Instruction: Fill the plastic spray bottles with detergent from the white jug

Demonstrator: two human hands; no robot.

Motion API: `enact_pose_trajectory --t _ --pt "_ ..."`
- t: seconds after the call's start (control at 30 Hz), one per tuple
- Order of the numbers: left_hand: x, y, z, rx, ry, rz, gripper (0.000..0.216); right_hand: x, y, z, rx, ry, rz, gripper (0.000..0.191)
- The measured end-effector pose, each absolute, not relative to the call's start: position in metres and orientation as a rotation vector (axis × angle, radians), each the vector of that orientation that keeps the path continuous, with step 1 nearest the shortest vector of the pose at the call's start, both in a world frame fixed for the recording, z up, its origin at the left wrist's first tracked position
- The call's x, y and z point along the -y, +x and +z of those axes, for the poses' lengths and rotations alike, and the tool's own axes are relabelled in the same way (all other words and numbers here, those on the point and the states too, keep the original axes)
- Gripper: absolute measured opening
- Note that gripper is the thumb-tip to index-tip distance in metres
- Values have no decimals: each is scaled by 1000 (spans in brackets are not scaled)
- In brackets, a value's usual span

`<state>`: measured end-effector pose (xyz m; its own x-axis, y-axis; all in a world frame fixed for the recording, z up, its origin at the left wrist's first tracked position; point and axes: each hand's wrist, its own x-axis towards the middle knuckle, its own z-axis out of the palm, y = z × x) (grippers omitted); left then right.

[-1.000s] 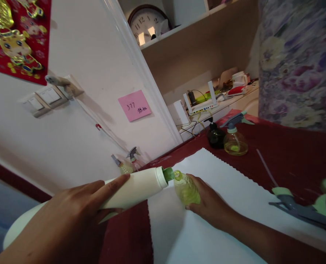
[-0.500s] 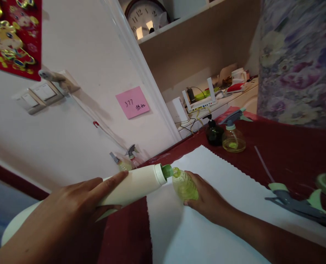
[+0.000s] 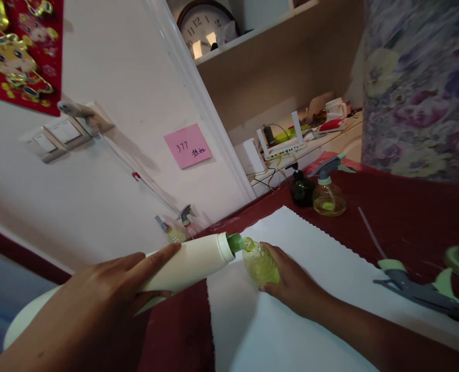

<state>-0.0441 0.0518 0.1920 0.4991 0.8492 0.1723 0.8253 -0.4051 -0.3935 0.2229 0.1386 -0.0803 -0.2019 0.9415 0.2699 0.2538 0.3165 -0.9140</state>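
Note:
My left hand (image 3: 113, 289) is closed round a pale cream bottle (image 3: 192, 261), tipped almost on its side. Its threaded neck ends in a green spout (image 3: 236, 243), which reaches the mouth of a small yellow-green clear bottle (image 3: 260, 266). My right hand (image 3: 287, 279) grips that small ribbed bottle from the right, tilted toward the spout. Liquid at the spout's lip is too small to make out. On the right lies a grey and green spray trigger head (image 3: 418, 292) with its thin tube.
White paper (image 3: 252, 330) covers part of the dark red table (image 3: 399, 206). At the back stand a dark pump bottle (image 3: 302, 188) and a spray bottle (image 3: 329, 199). More spray bottles (image 3: 175, 232) stand by the wall. A router (image 3: 283, 147) sits behind.
The view has shifted very slightly. Both hands keep their hold, and the two bottles stay mouth to mouth in nearly the same place.

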Motion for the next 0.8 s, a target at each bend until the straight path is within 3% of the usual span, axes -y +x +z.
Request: enact_pose_trajectory --t 0.8 --pt "-53 -46 194 1372 -2311 129 63 -139 223 -78 1662 -1070 916 90"
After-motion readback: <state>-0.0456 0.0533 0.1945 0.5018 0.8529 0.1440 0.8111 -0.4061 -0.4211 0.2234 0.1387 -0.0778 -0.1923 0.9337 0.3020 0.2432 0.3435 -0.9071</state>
